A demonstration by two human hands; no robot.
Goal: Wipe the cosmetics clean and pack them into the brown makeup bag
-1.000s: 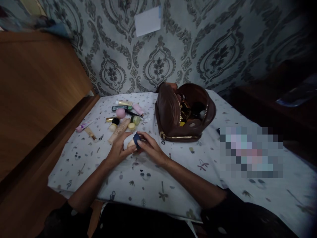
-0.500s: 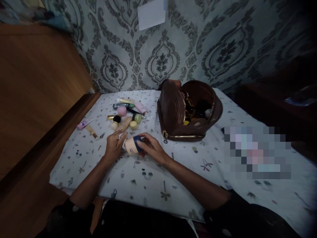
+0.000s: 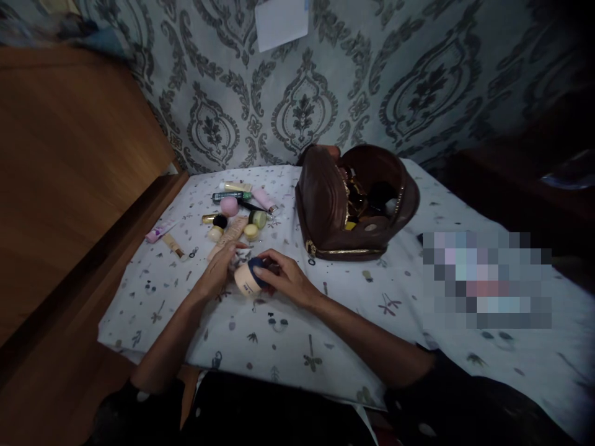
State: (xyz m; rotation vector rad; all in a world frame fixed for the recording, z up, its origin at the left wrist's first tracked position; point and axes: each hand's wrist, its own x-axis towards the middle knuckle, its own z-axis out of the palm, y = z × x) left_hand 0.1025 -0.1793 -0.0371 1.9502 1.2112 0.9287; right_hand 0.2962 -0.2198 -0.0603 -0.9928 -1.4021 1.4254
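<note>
My right hand [image 3: 289, 279] grips a peach-coloured jar [image 3: 246, 280] by its dark blue lid, and the jar is tilted on its side just above the cloth. Close to the jar's left end is my left hand [image 3: 218, 267], its fingers stretched out and apart from one another. Just beyond that hand lies a beige squeeze tube [image 3: 236, 229]. Around the tube are a yellow-lidded little jar [image 3: 251, 232], a green jar [image 3: 257, 218], a pink rounded sponge [image 3: 229, 206] and a black-bristled brush [image 3: 220, 221].
A brown zip bag [image 3: 320, 204] stands open at the back, with several items inside. Another pink tube [image 3: 264, 199] and a yellowish tube [image 3: 236, 186] lie behind the group. Two tubes lie at the left, one beige [image 3: 174, 245]. A wooden cabinet [image 3: 74, 155] borders the left side.
My left hand has loosened from the jar's end and its fingers have straightened. The right hand still holds the jar, which has tipped slightly.
</note>
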